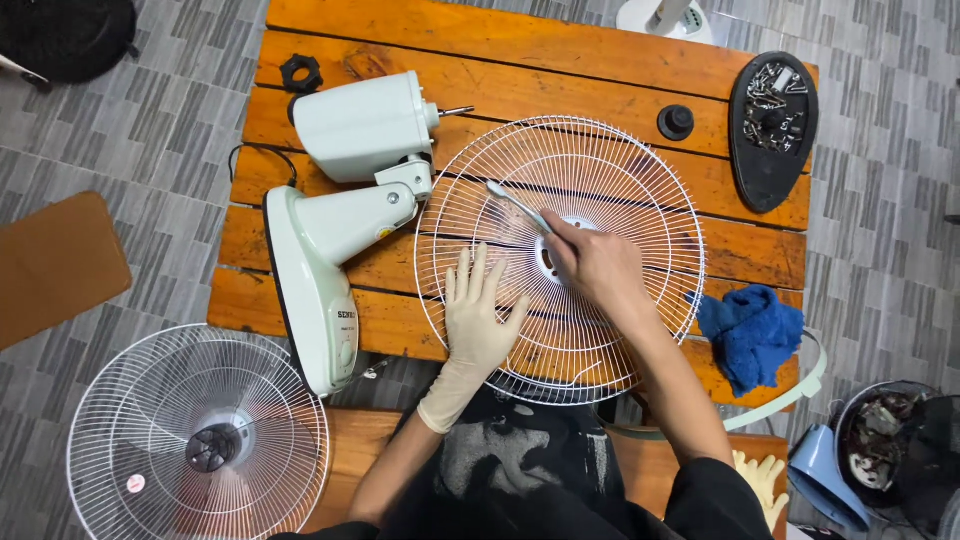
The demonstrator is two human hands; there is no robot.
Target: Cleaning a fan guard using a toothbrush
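A round white wire fan grille (640, 190) lies flat on the orange wooden table (520, 50). My left hand (478, 315), in a pale latex glove, rests flat with fingers spread on the grille's lower left part. My right hand (600, 268), bare, sits over the grille's centre hub and grips a slim metal tool (515, 203) that points up and left across the wires. To the left of the grille lies a white fan motor body with its stand and base (340, 210), its shaft pointing right.
A black nut (301, 73), a black knob (676, 122) and a black oval tray of screws (772, 125) lie on the table. A blue cloth (752, 335) sits at the right edge. A second grille (195, 435) lies on the floor at lower left.
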